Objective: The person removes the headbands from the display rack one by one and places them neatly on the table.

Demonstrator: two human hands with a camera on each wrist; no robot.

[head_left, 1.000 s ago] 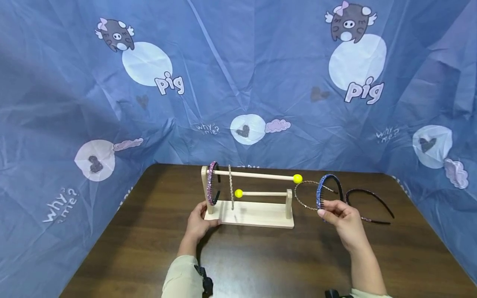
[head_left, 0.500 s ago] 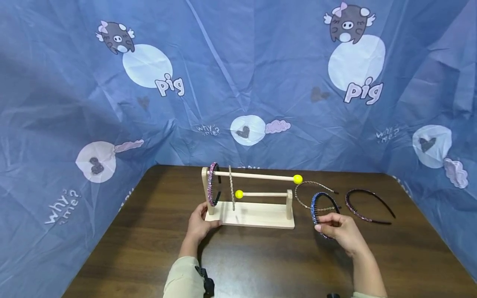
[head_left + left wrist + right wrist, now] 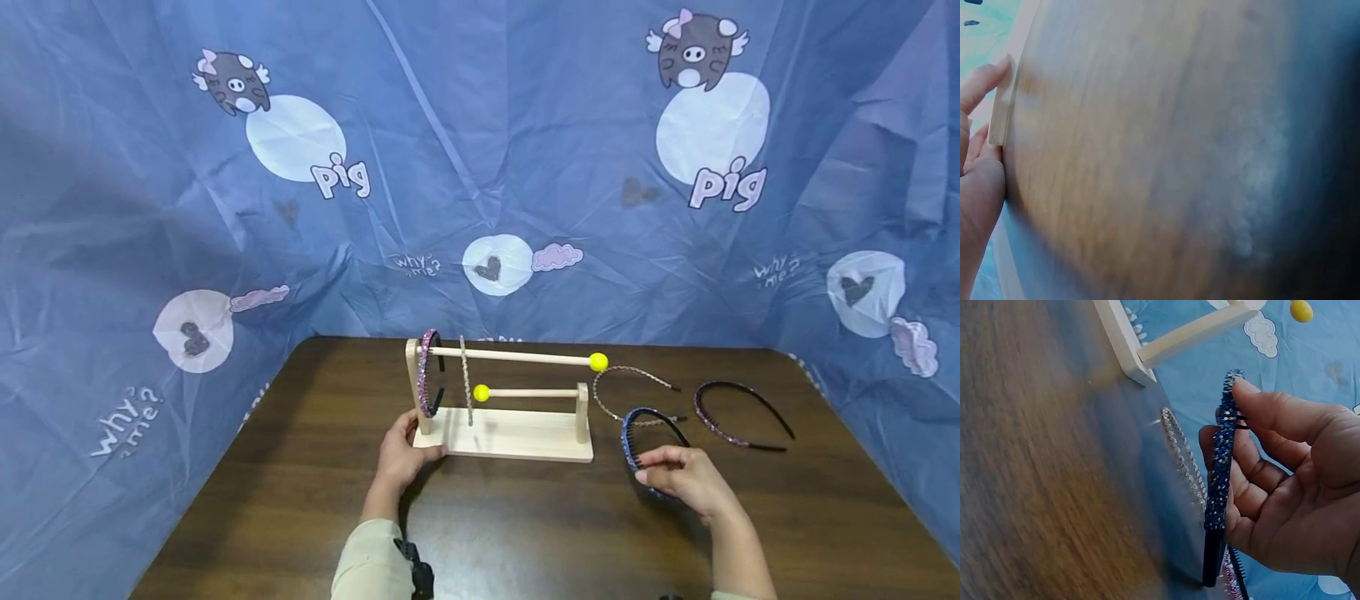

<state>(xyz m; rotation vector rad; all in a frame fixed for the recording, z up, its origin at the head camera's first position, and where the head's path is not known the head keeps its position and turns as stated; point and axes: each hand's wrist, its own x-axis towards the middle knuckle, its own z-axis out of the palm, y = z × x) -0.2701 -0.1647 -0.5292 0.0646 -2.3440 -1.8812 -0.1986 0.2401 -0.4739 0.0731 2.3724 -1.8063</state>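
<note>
My right hand point(image 3: 693, 485) pinches a headband point(image 3: 627, 442) covered in blue glitter, with comb teeth inside and black ends. In the right wrist view the thumb and fingers hold the blue headband point(image 3: 1220, 456) by its glittery band. My left hand point(image 3: 401, 457) grips the left end of a pale wooden headband stand point(image 3: 525, 435), its thumb on the base's front edge. A pink glitter headband point(image 3: 423, 377) hangs on the stand's upper rod by the left post. Just right of it, a thin braided headband point(image 3: 466, 379) hangs on that same rod.
A braided headband point(image 3: 600, 398) lies on the brown table point(image 3: 540, 525) right of the stand, partly behind the blue one. Further right lies a dark headband with pinkish glitter point(image 3: 708, 422). Yellow balls cap the upper rod point(image 3: 598, 362) and lower rod point(image 3: 482, 392). Blue printed cloth point(image 3: 495, 183) hangs behind.
My right hand has brought the blue headband down and toward the table's near side, shifting slightly left. The left hand keeps its grip on the stand.
</note>
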